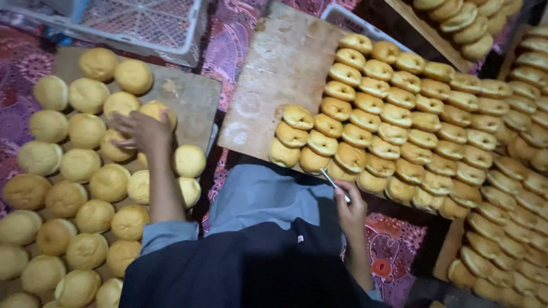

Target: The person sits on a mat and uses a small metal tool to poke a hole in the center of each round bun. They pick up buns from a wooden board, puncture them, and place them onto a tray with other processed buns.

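The person sits between two wooden boards. The left hand point(142, 130) is stretched out over the left board point(194, 97), fingers spread and curled down onto a whole bun point(117, 145); it appears to be closing on that bun, though motion blur prevents a firm reading of the grip. The right hand point(351, 212) is drawn in close to the body and closed around the handle of a knife point(333, 181), whose thin blade points up and away toward the near edge of the right board point(285, 63).

Status of the work, judged from the layout:

- Left board: round, smooth-topped buns point(85, 171) stand in loose rows. No cut line shows on any of them. The far right part of this board is bare wood.
- Right board: split buns point(399, 137) lie in tight overlapping rows, each showing a dark seam around its middle. They fill roughly the right two thirds; the far left portion is bare wood.
- Further boards at the right edge and the top right carry more stacked buns point(514, 171) of the seamed kind.

Assessment: a large share is already cut and stacked on the right. Several dozen uncut buns remain on the left, so the job looks past its midpoint but far from finished.

A white plastic crate point(142, 23) stands beyond the left board, on patterned red cloth point(228, 34).
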